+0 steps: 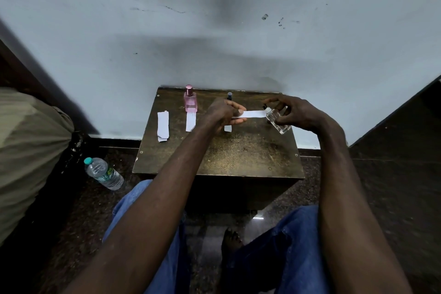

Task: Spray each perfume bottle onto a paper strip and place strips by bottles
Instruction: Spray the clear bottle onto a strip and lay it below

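Dark-capped bottle [229,96] at the table's rear is mostly hidden behind the left hand [223,113]; only cap and neck show. The same hand covers the upper part of the short strip [228,128] in front of it. The left hand pinches one end of a paper strip [253,114], held level above the table [214,157]. The right hand [297,112] grips a clear bottle [278,122], tilted, nozzle at the strip's free end; spray not discernible. Pink bottle [190,100] stands upright, a laid strip [191,122] just before it. Spare strips [163,126] lie further left. Water bottle [103,173] lies on the floor.
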